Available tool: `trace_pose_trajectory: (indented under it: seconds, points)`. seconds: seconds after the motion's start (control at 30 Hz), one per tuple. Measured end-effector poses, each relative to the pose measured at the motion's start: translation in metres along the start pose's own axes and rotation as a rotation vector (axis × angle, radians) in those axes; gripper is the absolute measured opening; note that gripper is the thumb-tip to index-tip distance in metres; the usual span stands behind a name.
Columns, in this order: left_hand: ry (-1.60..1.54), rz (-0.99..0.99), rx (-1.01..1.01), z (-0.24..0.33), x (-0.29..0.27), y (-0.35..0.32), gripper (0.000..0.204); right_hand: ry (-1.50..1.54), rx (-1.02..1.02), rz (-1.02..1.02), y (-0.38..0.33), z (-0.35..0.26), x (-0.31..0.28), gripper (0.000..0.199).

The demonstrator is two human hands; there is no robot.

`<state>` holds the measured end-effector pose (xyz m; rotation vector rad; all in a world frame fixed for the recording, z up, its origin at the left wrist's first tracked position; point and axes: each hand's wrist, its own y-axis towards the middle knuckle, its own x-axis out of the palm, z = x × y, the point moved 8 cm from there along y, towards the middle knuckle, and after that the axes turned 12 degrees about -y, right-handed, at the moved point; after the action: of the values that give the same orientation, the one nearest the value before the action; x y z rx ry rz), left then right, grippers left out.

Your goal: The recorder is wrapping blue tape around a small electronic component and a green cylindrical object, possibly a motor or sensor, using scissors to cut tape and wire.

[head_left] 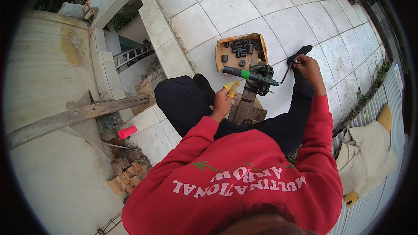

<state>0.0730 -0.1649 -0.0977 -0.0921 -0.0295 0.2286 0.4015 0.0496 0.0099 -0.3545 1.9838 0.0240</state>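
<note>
In front of you one open cardboard box (pixel 220 51) lies on the white floor tiles (pixel 270 21), and it holds a loose heap of short black tubular pieces (pixel 242 48); I count roughly a dozen, though the pile is too small to number exactly. Just below the box, one vise (pixel 260 78) on a wooden block (pixel 247 104) clamps a single dark rod with a green band (pixel 238 73), lying level between your knees. Your right hand (pixel 308 66) is closed around the thin metal vise handle (pixel 288 72). Your left hand (pixel 223 100) pinches one folded yellow piece (pixel 231 88), apparently abrasive paper, just beside the block. One red cylinder (pixel 127 132) lies near the bricks (pixel 127 173).
</note>
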Motion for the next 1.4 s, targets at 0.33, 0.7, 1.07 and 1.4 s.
trace_pose_trajectory:
  seconds: [0.33, 0.7, 1.07, 1.4]
  points:
    - [0.015, -0.012, 0.0, -0.005, 0.003, 0.0, 0.021, 0.262, 0.014, -0.628, -0.127, -0.036, 0.016, 0.02]
    - [0.039, -0.052, -0.003, -0.008, 0.007, 0.002, 0.022, 0.203, 0.109, -0.895, -0.152, 0.037, 0.207, 0.013]
    - [0.053, -0.063, -0.015, -0.009, 0.004, 0.002, 0.023, -0.299, 0.014, -0.489, -0.009, 0.105, 0.256, 0.027]
    - [0.036, -0.085, -0.026, -0.011, 0.008, 0.002, 0.022, -0.254, 0.06, -0.125, 0.078, 0.079, 0.137, 0.023]
